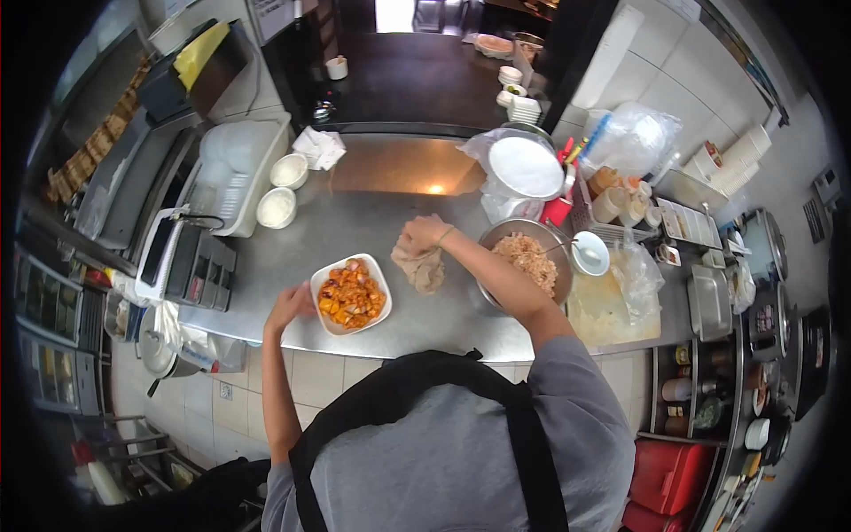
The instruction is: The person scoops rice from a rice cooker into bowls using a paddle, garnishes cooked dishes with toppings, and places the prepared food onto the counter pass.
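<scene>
A white squarish bowl [384, 309] of orange-red chopped food [350, 294] rests on the steel counter [381, 213]. My left hand [292, 306] is at the bowl's left side; its fingers are smeared by motion, and whether they touch the rim is unclear. Farther right, my right hand [425, 235] is closed on a crumpled beige cloth [419, 269] lying on the counter. My right forearm passes over a large metal bowl [496, 239] of brownish rice-like food [529, 259] and hides part of it.
Two white tubs [277, 207] stand near a plastic bin [253, 199] at the left. A small pale bowl [589, 254] sits beside the metal bowl. Behind it are a round white container [525, 167] and squeeze bottles [610, 204]. A cutting board [612, 315] lies at the right.
</scene>
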Demonstrator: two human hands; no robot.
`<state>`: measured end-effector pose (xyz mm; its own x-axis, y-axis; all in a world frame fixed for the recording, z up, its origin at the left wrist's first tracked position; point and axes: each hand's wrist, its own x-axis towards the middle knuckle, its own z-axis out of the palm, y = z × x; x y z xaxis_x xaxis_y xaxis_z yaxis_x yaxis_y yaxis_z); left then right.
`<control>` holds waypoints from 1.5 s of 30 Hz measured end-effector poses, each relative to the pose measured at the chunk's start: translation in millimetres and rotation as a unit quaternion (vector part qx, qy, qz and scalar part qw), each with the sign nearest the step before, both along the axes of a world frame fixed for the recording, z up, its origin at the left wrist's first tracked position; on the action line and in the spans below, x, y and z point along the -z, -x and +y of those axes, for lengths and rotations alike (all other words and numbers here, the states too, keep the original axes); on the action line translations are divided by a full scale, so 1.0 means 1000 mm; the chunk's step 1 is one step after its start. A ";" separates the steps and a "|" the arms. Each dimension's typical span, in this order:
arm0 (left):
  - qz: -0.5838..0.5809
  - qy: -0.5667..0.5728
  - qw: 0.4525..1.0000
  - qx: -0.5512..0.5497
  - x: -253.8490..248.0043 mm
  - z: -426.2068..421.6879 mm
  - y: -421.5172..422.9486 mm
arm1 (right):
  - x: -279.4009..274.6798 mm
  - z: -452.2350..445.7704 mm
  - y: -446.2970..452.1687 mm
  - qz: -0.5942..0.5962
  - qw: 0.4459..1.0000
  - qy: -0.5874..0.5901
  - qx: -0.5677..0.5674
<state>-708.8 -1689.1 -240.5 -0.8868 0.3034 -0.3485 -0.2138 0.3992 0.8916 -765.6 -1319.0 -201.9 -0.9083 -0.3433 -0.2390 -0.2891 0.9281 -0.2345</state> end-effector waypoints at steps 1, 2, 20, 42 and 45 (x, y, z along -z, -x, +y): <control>0.089 0.055 0.994 0.026 -0.009 0.006 0.010 | 0.001 -0.004 0.000 -0.021 0.998 -0.046 -0.033; 0.177 0.111 0.977 0.052 -0.020 0.019 0.018 | 0.002 -0.009 0.006 -0.039 0.998 -0.013 -0.045; 0.072 -0.002 0.993 -0.088 0.001 0.033 -0.014 | 0.031 -0.067 0.009 -0.123 0.855 0.486 0.131; -0.190 -0.311 0.911 -0.190 -0.007 0.055 -0.093 | 0.009 0.017 -0.021 -0.231 0.878 0.417 0.045; -0.151 -0.360 0.905 -0.166 -0.005 0.065 -0.101 | 0.042 0.014 -0.050 -0.099 0.947 0.296 0.075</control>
